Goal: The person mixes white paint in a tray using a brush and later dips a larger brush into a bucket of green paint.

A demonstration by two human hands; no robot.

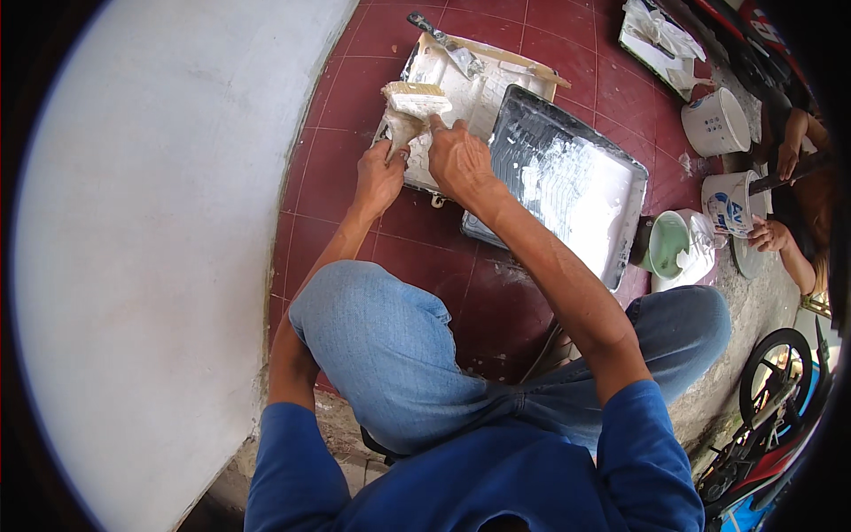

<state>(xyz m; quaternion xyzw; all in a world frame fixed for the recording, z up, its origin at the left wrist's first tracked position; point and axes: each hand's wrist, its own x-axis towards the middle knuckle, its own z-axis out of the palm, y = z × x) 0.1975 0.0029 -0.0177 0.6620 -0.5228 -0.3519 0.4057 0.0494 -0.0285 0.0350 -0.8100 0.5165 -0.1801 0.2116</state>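
Note:
A wide paintbrush [417,102] crusted with white paint is held by its handle in my left hand [379,182], fingers wrapped round it. My right hand [459,164] is beside it, with the index finger reaching to the brush head and the other fingers curled in; whether they hold anything is hidden. Under the brush lies a paint-covered tray [479,102]. A scraper [448,46] with a dark handle rests across its far edge. Close to my right forearm, a black paint tray [510,124] holds white paint spread over its ridged bottom.
A white wall [168,213] rises on my left beside red floor tiles [425,275]. At right are a green-lined bucket [669,244], a white bucket [716,122] and another pail [729,202] touched by another person's hand [769,236]. A motorbike [771,443] stands lower right; another tray [660,40] lies far right.

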